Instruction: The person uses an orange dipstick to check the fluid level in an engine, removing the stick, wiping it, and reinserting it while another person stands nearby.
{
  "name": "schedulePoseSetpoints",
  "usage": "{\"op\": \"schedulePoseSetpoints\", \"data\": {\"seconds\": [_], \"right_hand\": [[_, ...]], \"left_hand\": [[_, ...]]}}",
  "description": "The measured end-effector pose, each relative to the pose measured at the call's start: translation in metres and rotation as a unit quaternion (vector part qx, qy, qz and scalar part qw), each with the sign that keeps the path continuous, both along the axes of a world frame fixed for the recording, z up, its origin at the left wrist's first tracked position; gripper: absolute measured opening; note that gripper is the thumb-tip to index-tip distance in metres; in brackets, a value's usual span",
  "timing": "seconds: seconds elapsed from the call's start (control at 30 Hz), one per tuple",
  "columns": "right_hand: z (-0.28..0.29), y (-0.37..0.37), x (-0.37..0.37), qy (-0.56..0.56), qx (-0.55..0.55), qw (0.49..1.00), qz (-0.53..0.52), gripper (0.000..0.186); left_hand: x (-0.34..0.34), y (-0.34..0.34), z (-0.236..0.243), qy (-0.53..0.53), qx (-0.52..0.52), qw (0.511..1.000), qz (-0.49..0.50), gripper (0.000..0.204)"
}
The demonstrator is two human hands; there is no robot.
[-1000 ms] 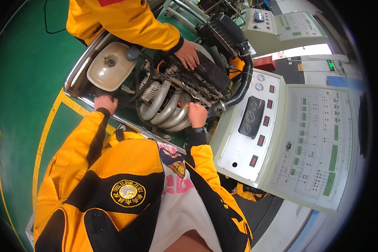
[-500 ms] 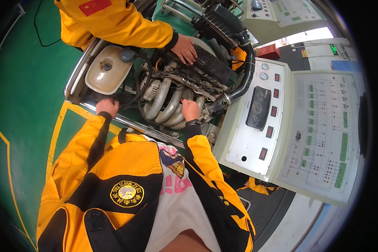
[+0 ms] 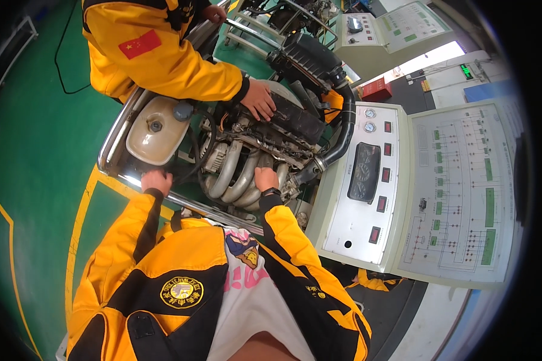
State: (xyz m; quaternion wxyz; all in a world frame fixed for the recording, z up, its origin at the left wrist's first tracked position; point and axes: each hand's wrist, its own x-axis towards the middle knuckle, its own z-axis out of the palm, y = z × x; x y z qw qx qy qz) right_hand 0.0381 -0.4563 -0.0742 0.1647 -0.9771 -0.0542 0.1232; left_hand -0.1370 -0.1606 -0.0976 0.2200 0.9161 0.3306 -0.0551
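Observation:
My left hand [image 3: 156,180] is closed on the metal rail [image 3: 187,203] of the engine stand, below a cream plastic reservoir [image 3: 144,144] with a dark cap. Over the curved silver manifold pipes [image 3: 230,171] of the engine, my right hand [image 3: 266,178] has its fingers curled; what they grip is hidden. Beside the reservoir run black hoses [image 3: 202,174]. A co-worker's hand [image 3: 260,99] rests, fingers spread, on the dark top cover [image 3: 298,120] of the engine.
The co-worker's yellow sleeve [image 3: 180,78] crosses from upper left. A control console [image 3: 355,231] with gauges and a diagram board [image 3: 448,192] stands at right. Behind are a black air box [image 3: 304,60], another console [image 3: 397,30] and a red box [image 3: 376,90]. A cable [image 3: 63,87] lies on the green floor.
The view has shifted. My right hand has moved left and down along the pipes, and the small orange item seen at its fingertips is hidden now. A second co-worker hand shows at the top.

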Motion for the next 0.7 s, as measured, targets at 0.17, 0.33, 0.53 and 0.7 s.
{"op": "schedulePoseSetpoints", "data": {"seconds": [0.17, 0.33, 0.53, 0.7], "right_hand": [[-0.016, -0.018, -0.001, -0.103, 0.011, 0.993, 0.057, 0.039], [0.055, -0.013, -0.022, -0.073, 0.05, 0.996, -0.008, 0.04], [0.072, 0.0, -0.03, -0.057, 0.069, 0.994, -0.058, 0.037], [0.018, -0.014, -0.018, -0.061, 0.042, 0.997, -0.037, 0.041]], "left_hand": [[0.0, -0.005, -0.014, -0.052, 0.016, 0.998, 0.013, 0.032], [0.002, -0.002, 0.005, 0.014, -0.007, 1.0, -0.011, 0.035], [0.007, -0.002, 0.016, 0.066, -0.01, 0.997, -0.027, 0.037], [0.005, -0.003, -0.014, 0.014, 0.034, 0.999, -0.037, 0.036]]}}
